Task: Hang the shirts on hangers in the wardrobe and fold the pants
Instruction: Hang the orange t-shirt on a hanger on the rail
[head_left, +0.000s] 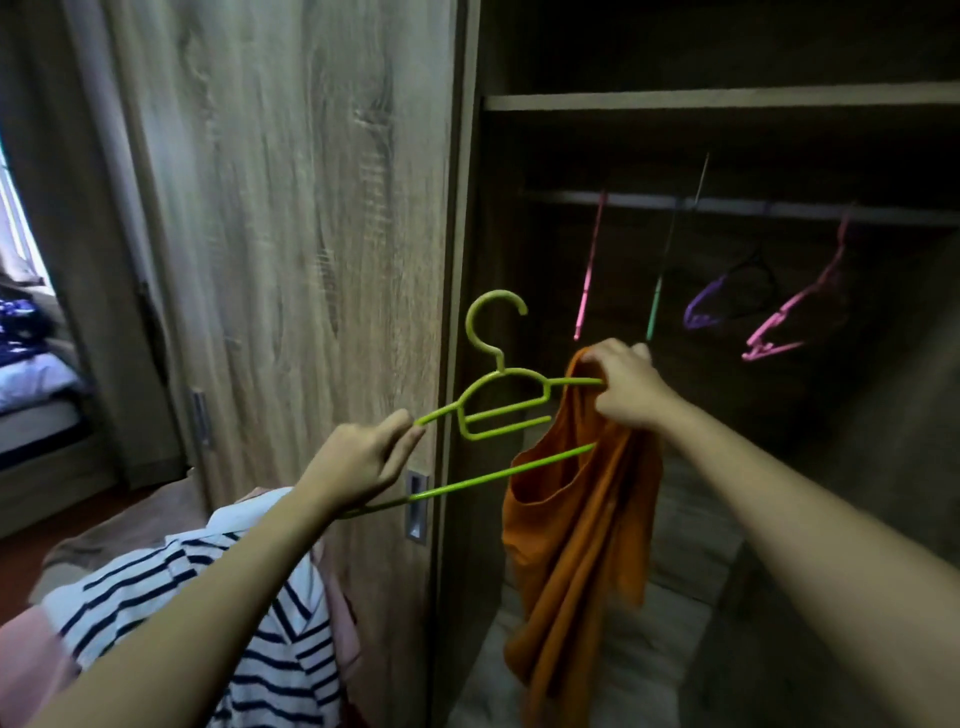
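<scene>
The person is standing at the open wardrobe, holding a lime-green plastic hanger (498, 405) out in front of the sliding door's edge. The left hand (363, 462) is pinching the hanger's left arm, fingers curled round the thin bar. The right hand (626, 387) is bunching the top of an orange shirt (576, 530) in curled fingers, right at the hanger's right tip, and seems to be working the fabric over that end. Most of the shirt is hanging loose below, off the hanger.

Only one shoulder is anywhere near seated, I'd say, so if the right hand lets go early the shirt is likely sliding straight off onto the wardrobe floor. The fabric is gathered in a wad, which may be snagging the tip or leaving the neck twisted. The hanger is also tilting, held by one end, so it could be swinging into the door. The rail (727, 203) is sitting well behind, with a pink hanger (779, 332) and a purple hanger (711, 306) that the hook might tangle with.

A striped shirt (249, 613) is waiting under the left forearm; no pants are showing that I can make out.
</scene>
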